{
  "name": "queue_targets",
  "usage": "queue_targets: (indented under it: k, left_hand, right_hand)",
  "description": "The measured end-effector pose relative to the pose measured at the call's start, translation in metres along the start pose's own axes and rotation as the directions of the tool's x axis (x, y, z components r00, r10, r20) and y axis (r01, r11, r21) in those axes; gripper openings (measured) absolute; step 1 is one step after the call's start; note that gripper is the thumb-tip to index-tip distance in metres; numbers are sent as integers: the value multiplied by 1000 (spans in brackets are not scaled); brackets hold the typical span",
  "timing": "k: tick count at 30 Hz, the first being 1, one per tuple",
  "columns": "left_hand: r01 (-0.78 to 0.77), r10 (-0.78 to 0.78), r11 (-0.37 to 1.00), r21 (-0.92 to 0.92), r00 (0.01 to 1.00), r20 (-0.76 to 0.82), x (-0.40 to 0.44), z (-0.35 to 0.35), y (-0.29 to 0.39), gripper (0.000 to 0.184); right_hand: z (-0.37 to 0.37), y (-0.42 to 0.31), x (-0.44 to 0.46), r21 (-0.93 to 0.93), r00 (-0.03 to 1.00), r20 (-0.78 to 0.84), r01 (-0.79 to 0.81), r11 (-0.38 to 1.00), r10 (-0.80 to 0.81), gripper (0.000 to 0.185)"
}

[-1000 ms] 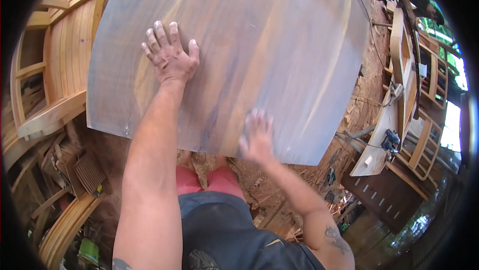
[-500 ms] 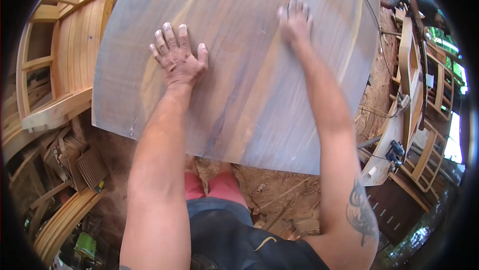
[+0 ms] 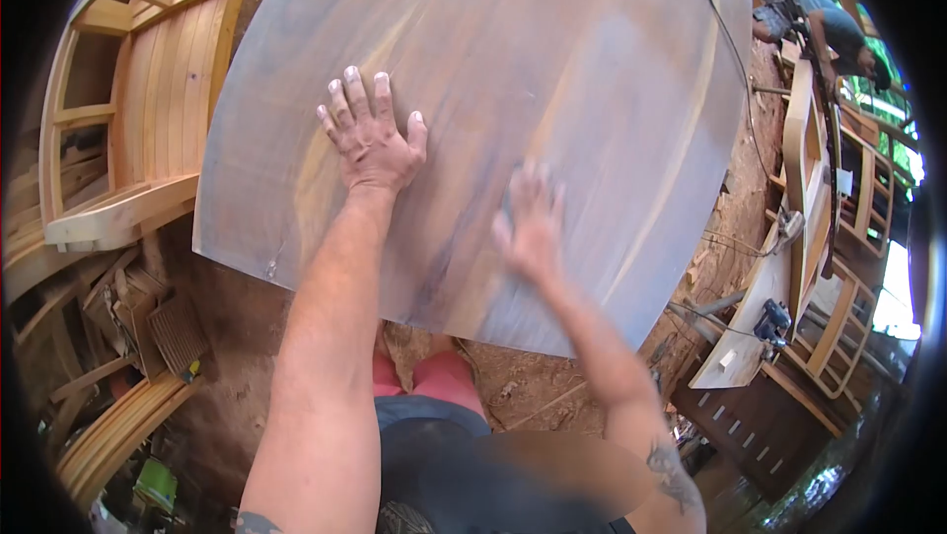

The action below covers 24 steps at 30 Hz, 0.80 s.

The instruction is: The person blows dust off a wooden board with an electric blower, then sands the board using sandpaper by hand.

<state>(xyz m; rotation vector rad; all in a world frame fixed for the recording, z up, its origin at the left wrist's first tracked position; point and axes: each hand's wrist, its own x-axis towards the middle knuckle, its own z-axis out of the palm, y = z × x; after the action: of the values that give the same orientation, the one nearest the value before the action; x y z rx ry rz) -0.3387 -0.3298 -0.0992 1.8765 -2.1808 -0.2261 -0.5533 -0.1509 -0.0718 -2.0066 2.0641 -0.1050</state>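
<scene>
A broad wooden panel [image 3: 473, 61] with brown and yellowish grain and a pale, dusty film fills the middle of the view. On its left half my left hand [image 3: 373, 144] lies flat, fingers spread, holding nothing. My right hand [image 3: 535, 223] is smeared by motion, low on the panel right of centre. Its palm faces the wood, and a dark edge beside the fingers looks like a thin dark sheet under them. Most of that sheet is hidden, and its kind cannot be made out.
A dark cable [image 3: 725, 16] crosses the panel's upper right. A slatted wooden frame [image 3: 163, 100] stands at left above stacked wood strips [image 3: 123, 426]. At right are a long curved beam [image 3: 797, 130], a power tool [image 3: 772, 321] and a bent-over person [image 3: 834, 26]. Dirt ground [image 3: 232, 337] surrounds the panel.
My right hand has swept down and left across the panel toward me. My left hand keeps its place on the wood, while the whole view has shifted slightly.
</scene>
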Motion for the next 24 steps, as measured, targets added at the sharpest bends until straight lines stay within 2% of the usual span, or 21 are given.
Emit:
queue_targets:
  k: [2,3,6,8,9,12,13,15,18,19,20,21,22,24]
  left_hand:
    - [-3,3,1000,0,1000,-1,5,0,1,79]
    - [1,-1,1000,6,1000,5,4,0,1,79]
    - [10,-11,1000,9,1000,8,4,0,3,79]
    - [8,-8,1000,15,1000,14,2,0,2,79]
    - [6,-7,1000,19,1000,13,2,0,2,79]
    - [5,-5,1000,-1,1000,7,5,-1,4,79]
    - [9,-8,1000,-9,1000,11,3,-1,3,79]
    - [12,-12,1000,-12,1000,7,2,0,1,80]
    - [4,-4,1000,-13,1000,1,3,1,1,80]
    - [5,-5,1000,-11,1000,2,3,0,1,80]
    - [9,-8,1000,-12,1000,9,1,-1,1,80]
    - [10,-10,1000,-12,1000,13,1,-2,2,80]
    - [12,-12,1000,-11,1000,14,2,-3,2,79]
    - [15,-15,1000,-15,1000,12,2,-2,2,79]
  right_hand:
    - [1,52,103,-88,978,-204,29,996,-47,71]
    - [-4,75,157,-78,968,-252,-7,997,-13,71]
    - [-31,129,292,-29,941,-253,-241,970,226,75]
    - [-52,135,335,41,911,-173,-373,927,374,77]
    - [-49,133,333,23,913,-204,-356,934,353,77]
    - [-25,118,300,-69,930,-281,-266,961,237,74]
    - [-13,105,263,-110,944,-284,-208,972,170,73]
    - [7,52,161,-45,949,-314,-43,998,26,72]
    - [14,-44,-12,104,998,-47,41,994,-36,73]
    - [31,-62,-70,182,995,1,99,978,-101,79]
    - [33,-83,-114,182,977,186,72,981,-106,80]
    - [32,-95,-147,204,973,194,88,975,-129,79]
    - [32,-100,-162,226,968,200,106,968,-153,79]
    - [22,-83,-128,162,963,220,123,979,-157,77]
